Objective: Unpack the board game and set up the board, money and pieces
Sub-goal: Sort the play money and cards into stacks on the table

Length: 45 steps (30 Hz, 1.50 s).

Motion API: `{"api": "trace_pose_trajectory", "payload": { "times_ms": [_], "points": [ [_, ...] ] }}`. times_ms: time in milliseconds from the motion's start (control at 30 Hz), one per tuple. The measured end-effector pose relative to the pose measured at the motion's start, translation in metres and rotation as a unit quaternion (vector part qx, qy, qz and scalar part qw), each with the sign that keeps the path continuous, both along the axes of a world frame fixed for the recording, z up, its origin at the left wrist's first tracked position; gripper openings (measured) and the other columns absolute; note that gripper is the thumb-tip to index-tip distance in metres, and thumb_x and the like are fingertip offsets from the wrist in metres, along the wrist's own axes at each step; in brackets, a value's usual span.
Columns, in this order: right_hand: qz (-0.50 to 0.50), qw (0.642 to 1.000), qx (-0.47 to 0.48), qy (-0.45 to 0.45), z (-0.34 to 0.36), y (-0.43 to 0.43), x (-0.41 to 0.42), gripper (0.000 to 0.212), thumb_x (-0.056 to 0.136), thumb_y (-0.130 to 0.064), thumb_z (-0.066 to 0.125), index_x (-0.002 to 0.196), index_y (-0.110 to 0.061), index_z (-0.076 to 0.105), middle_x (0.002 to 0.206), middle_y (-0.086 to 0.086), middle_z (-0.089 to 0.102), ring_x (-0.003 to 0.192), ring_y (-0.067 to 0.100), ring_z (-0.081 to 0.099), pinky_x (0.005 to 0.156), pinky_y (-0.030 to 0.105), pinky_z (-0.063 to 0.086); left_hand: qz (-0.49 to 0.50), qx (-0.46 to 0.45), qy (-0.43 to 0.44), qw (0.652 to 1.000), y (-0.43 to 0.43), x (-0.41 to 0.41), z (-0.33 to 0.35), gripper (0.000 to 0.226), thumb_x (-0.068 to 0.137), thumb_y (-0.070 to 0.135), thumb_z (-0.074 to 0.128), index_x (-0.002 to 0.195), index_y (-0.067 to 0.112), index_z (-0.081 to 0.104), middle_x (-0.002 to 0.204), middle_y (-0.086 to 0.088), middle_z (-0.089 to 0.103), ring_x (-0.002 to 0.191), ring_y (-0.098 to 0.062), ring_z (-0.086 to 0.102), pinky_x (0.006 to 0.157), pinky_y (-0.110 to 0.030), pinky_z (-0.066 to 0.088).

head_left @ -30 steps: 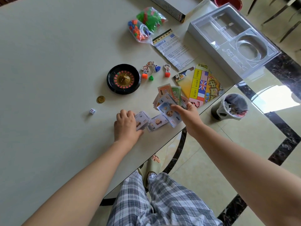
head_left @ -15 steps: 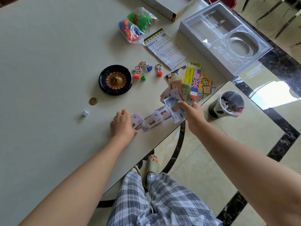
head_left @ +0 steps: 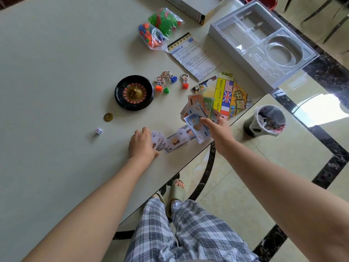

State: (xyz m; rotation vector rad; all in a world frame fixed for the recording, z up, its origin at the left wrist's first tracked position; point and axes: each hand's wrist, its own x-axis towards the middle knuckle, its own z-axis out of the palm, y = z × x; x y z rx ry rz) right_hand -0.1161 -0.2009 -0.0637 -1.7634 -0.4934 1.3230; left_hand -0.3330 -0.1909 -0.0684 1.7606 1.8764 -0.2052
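My right hand [head_left: 217, 129] grips a fanned bunch of play money notes [head_left: 196, 112] just above the table's front edge. My left hand [head_left: 141, 144] rests with curled fingers on a small pile of grey notes [head_left: 170, 141] lying on the table. The folded game board [head_left: 232, 95] lies behind the fanned notes. A black roulette wheel [head_left: 134, 92] sits to the left of it, with three cardboard figure pawns [head_left: 171, 81] on coloured bases beside it. A gold coin [head_left: 108, 117] and a white die [head_left: 98, 131] lie further left.
Two bags of coloured plastic pieces [head_left: 160, 27] and a rule sheet [head_left: 192, 55] lie at the back. The plastic box insert [head_left: 264, 42] stands at the right rear corner, the box lid [head_left: 188, 6] behind. A waste bin [head_left: 266, 121] sits on the floor beyond the table edge [head_left: 188, 167].
My right hand has lifted the fanned notes off the table and drawn them slightly toward the edge. My left hand stays on the grey pile.
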Motion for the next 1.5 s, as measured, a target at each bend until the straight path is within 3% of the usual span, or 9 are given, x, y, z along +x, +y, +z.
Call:
{"api": "trace_pose_trajectory", "payload": {
  "times_ms": [233,467,900,1067,1133,1200,1300,1400,1500],
  "points": [
    [0.016,1.0,-0.004,0.002,-0.003,0.0,-0.004,0.04,0.087,-0.017,0.067,0.126,-0.014,0.057,0.111,0.007,0.068,0.088,0.015,0.066,0.056,0.016,0.049,-0.007,0.026,0.007,1.0,-0.004,0.001,-0.002,0.067,0.07,0.025,0.084,0.122,0.006,0.046,0.128,-0.017,0.043,0.115,-0.032,0.045,0.096,-0.033,0.039],
    [0.015,1.0,0.012,-0.012,0.002,0.003,-0.001,0.038,0.089,-0.013,0.063,0.126,-0.015,0.056,0.102,0.001,0.064,0.081,0.008,0.06,0.058,0.017,0.044,-0.002,0.013,-0.01,1.0,-0.002,0.001,-0.005,0.067,0.071,0.022,0.084,0.12,0.001,0.043,0.125,-0.017,0.054,0.117,-0.032,0.05,0.094,-0.033,0.04],
    [0.034,0.999,0.01,0.0,-0.001,-0.001,0.003,0.023,0.088,-0.014,0.064,0.109,-0.021,0.061,0.094,-0.005,0.069,0.081,0.011,0.065,0.061,0.02,0.046,-0.079,0.033,-0.036,0.996,0.001,-0.003,-0.01,0.054,0.074,0.021,0.078,0.12,0.012,0.05,0.119,-0.013,0.051,0.112,-0.03,0.045,0.091,-0.035,0.039],
    [0.078,0.997,0.006,0.027,0.002,-0.001,-0.004,0.027,0.086,-0.014,0.066,0.113,-0.015,0.061,0.099,0.003,0.071,0.081,0.013,0.069,0.06,0.019,0.052,-0.082,0.077,-0.024,0.993,0.0,-0.011,-0.012,0.078,0.068,0.04,0.082,0.131,0.017,0.043,0.129,-0.01,0.039,0.121,-0.029,0.034,0.099,-0.036,0.033],
    [0.085,0.994,-0.005,0.062,0.005,0.001,-0.012,0.032,0.084,-0.014,0.069,0.114,-0.011,0.06,0.101,0.01,0.071,0.083,0.019,0.071,0.064,0.026,0.055,-0.008,0.11,-0.105,0.988,-0.007,-0.015,-0.012,0.087,0.066,0.051,0.079,0.135,0.017,0.04,0.13,-0.008,0.033,0.125,-0.027,0.031,0.104,-0.036,0.03],
    [0.099,0.988,-0.018,0.119,0.011,0.006,-0.024,0.029,0.084,-0.01,0.067,0.112,-0.008,0.059,0.098,0.012,0.071,0.081,0.022,0.07,0.066,0.031,0.058,0.097,0.088,-0.279,0.951,-0.016,-0.017,-0.005,0.082,0.063,0.061,0.071,0.131,0.021,0.046,0.126,-0.002,0.038,0.121,-0.022,0.037,0.103,-0.033,0.036],
    [0.146,0.97,-0.048,0.191,0.023,0.012,-0.05,0.027,0.086,-0.009,0.065,0.111,-0.002,0.057,0.09,0.012,0.07,0.073,0.022,0.068,0.07,0.034,0.057,0.265,-0.038,-0.55,0.791,-0.027,-0.01,0.013,0.07,0.061,0.061,0.07,0.118,0.023,0.055,0.117,0.001,0.059,0.108,-0.017,0.055,0.092,-0.033,0.045],
    [0.236,0.945,-0.085,0.209,0.031,0.016,-0.081,0.031,0.086,-0.013,0.066,0.112,0.002,0.057,0.085,0.012,0.068,0.066,0.02,0.066,0.063,0.03,0.056,0.313,-0.057,-0.687,0.653,-0.031,-0.01,0.024,0.065,0.078,0.039,0.066,0.135,0.016,0.048,0.127,-0.008,0.063,0.113,-0.027,0.06,0.091,-0.042,0.049],
    [0.319,0.915,-0.131,0.208,0.038,0.016,-0.111,0.017,0.089,-0.012,0.061,0.1,0.0,0.058,0.084,0.011,0.062,0.064,0.017,0.061,0.057,0.024,0.052,0.427,-0.059,-0.738,0.519,-0.03,-0.022,0.039,0.055,0.084,0.027,0.059,0.134,0.007,0.049,0.115,-0.02,0.067,0.096,-0.032,0.068,0.072,-0.039,0.057]
  ]
}}
